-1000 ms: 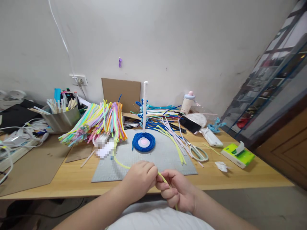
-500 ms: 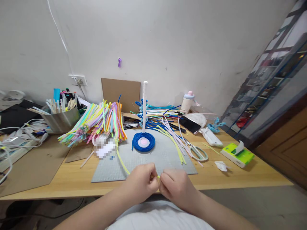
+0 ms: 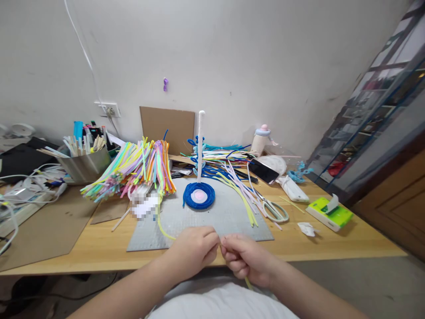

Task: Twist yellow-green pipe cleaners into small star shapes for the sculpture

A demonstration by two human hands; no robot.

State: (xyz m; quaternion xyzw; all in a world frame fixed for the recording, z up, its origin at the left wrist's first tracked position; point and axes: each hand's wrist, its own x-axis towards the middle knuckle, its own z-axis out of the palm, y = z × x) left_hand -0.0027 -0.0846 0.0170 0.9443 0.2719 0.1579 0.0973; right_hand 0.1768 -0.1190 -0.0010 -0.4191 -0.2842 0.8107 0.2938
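Observation:
A yellow pipe cleaner (image 3: 163, 231) curves from the bundle at the left down to my left hand (image 3: 198, 248), which is closed around it. Close beside it, fingertips almost touching, my right hand (image 3: 247, 257) is pinched on the same strand, and a yellow end shows below its fingers. Both hands are at the front edge of the grey mat (image 3: 149, 239). Beyond them lies a blue coiled disc (image 3: 187, 201) with a pale pink centre (image 3: 198, 196). A white fuzzy rod (image 3: 200, 146) rises upright behind the disc.
Bundled colourful pipe cleaners (image 3: 133, 170) lie left, near a metal cup (image 3: 86, 167) of sticks. Loose yellow and pink strands (image 3: 244, 199), scissors (image 3: 276, 211), a black phone (image 3: 264, 171), a white device (image 3: 292, 189) and a green tissue pack (image 3: 328, 213) are at the right.
My right hand has turned, showing its curled fingers and a yellow end below them. The yellow strand's curve has shifted slightly left, and my left hand's fingers have tilted downward.

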